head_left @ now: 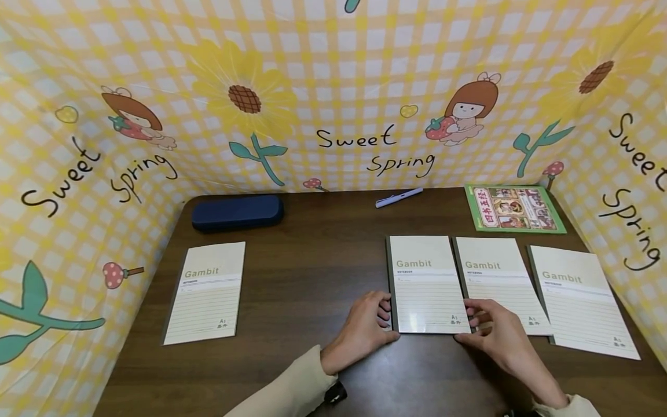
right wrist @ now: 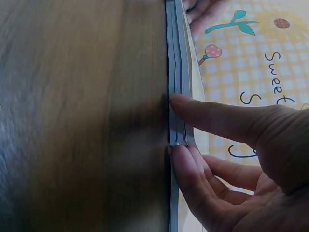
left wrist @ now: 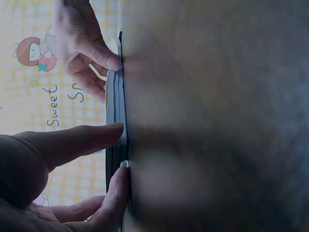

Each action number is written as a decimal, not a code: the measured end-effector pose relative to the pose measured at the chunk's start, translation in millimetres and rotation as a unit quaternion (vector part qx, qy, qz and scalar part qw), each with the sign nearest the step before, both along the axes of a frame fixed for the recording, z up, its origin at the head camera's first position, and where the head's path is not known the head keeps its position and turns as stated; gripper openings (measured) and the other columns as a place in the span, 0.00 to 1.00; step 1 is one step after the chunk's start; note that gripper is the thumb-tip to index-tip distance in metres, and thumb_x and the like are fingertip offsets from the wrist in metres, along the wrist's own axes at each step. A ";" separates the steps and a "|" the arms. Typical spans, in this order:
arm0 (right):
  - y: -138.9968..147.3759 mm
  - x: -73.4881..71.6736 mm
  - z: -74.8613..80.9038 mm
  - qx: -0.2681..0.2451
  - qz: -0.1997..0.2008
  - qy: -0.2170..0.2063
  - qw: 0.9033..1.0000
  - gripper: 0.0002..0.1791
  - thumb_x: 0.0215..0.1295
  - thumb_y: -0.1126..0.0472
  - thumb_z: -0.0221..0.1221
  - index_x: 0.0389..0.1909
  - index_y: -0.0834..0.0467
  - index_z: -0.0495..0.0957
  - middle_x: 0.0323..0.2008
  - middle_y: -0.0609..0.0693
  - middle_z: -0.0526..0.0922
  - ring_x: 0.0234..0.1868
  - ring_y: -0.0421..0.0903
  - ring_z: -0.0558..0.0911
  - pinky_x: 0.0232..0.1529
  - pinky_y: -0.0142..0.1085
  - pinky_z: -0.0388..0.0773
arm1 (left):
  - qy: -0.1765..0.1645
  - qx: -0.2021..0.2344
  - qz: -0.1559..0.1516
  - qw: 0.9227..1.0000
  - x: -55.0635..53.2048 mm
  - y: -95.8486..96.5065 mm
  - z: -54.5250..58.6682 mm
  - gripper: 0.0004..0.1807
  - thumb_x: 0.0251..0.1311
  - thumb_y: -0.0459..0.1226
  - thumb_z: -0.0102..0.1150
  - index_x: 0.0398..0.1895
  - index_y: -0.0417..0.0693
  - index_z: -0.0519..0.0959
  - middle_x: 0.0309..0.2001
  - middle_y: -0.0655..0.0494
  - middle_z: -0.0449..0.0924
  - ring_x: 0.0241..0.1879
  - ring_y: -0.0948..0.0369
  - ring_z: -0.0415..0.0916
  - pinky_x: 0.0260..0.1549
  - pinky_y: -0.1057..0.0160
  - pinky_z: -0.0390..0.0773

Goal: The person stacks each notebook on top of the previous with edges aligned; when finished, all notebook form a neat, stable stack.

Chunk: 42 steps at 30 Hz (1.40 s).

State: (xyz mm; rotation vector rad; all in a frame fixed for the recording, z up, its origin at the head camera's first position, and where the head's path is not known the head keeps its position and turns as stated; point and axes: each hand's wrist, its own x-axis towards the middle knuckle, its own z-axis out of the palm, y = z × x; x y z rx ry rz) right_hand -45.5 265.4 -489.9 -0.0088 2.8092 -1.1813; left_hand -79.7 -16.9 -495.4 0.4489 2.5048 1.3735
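A stack of thin cream Gambit notebooks [head_left: 424,301] with dark spines lies in front of me, right of the table's middle. My left hand [head_left: 361,327] holds its near left corner, fingers along the spine and thumb at the front edge. At the near right corner my right hand [head_left: 497,333] grips the same stack in mirror fashion. Several layered edges of the stack [right wrist: 175,63] show in the right wrist view, with thumb and fingertips against them. In the left wrist view, the left thumb [left wrist: 91,137] presses the front edge.
Right beside the stack lies another Gambit notebook [head_left: 495,275], with one more notebook [head_left: 578,301] farther right. A single notebook [head_left: 208,295] lies at the left. Along the back are a navy case [head_left: 237,212], a lavender pen [head_left: 398,198] and a green-bordered book [head_left: 513,208].
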 end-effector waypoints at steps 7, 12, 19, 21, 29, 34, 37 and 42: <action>0.8 -0.8 0.7 0.006 0.003 -0.006 1.000 0.38 0.45 0.66 0.82 0.60 0.67 0.79 0.44 0.56 0.84 0.34 0.33 0.81 0.34 0.30 0.84 | 0.018 -0.014 -0.007 1.000 -1.8 0.8 -0.3 0.33 0.43 0.26 0.82 0.55 0.32 0.78 0.42 0.47 0.81 0.36 0.61 0.82 0.37 0.73 0.83; 1.0 -1.2 -0.8 0.007 0.007 0.002 1.000 0.38 0.45 0.66 0.82 0.59 0.67 0.79 0.43 0.56 0.84 0.33 0.32 0.80 0.34 0.30 0.84 | 0.021 -0.011 -0.008 1.000 -2.8 0.7 -1.4 0.32 0.43 0.25 0.82 0.54 0.32 0.78 0.41 0.46 0.81 0.34 0.63 0.81 0.36 0.72 0.83; 2.2 -1.9 -1.7 0.007 0.020 0.020 1.000 0.37 0.45 0.67 0.82 0.59 0.67 0.79 0.42 0.55 0.83 0.33 0.31 0.79 0.33 0.30 0.84 | 0.029 -0.018 -0.010 0.999 -3.2 1.8 -0.4 0.32 0.42 0.25 0.82 0.52 0.32 0.77 0.40 0.47 0.81 0.34 0.62 0.82 0.36 0.74 0.81; 2.2 -2.2 -1.6 0.006 0.020 0.022 1.000 0.37 0.45 0.67 0.82 0.58 0.68 0.79 0.42 0.55 0.83 0.33 0.31 0.79 0.33 0.30 0.84 | 0.030 -0.021 -0.011 0.999 -3.4 2.1 -0.3 0.31 0.42 0.25 0.82 0.52 0.33 0.77 0.40 0.47 0.81 0.34 0.62 0.82 0.35 0.74 0.81; 2.1 -1.8 -2.2 0.012 0.021 0.020 1.000 0.37 0.45 0.66 0.82 0.58 0.67 0.79 0.42 0.54 0.82 0.33 0.32 0.78 0.33 0.30 0.83 | 0.038 -0.027 -0.008 0.999 -2.2 2.2 -0.2 0.31 0.42 0.25 0.82 0.51 0.33 0.77 0.40 0.47 0.81 0.34 0.62 0.82 0.35 0.74 0.81; 2.2 -2.1 -0.3 0.029 0.029 0.014 0.999 0.38 0.44 0.62 0.83 0.59 0.67 0.79 0.40 0.51 0.82 0.31 0.32 0.78 0.32 0.30 0.80 | 0.024 -0.023 -0.013 0.999 -1.5 1.0 1.3 0.34 0.42 0.26 0.83 0.55 0.31 0.76 0.41 0.46 0.81 0.34 0.61 0.83 0.36 0.73 0.82; 1.8 -3.7 2.8 0.049 0.035 0.011 0.998 0.41 0.44 0.56 0.84 0.60 0.65 0.79 0.37 0.48 0.82 0.30 0.32 0.78 0.32 0.29 0.77 | -0.008 -0.004 -0.016 1.000 -1.9 -1.9 1.9 0.40 0.43 0.28 0.83 0.62 0.30 0.74 0.42 0.45 0.81 0.35 0.61 0.84 0.37 0.73 0.83; -2.0 -8.7 9.8 0.074 0.042 0.031 0.996 0.42 0.45 0.50 0.83 0.61 0.60 0.78 0.33 0.46 0.81 0.28 0.33 0.78 0.30 0.30 0.74 | -0.049 0.021 -0.022 0.998 -1.7 -12.7 2.5 0.40 0.53 0.35 0.80 0.68 0.33 0.72 0.44 0.45 0.83 0.38 0.58 0.85 0.40 0.71 0.84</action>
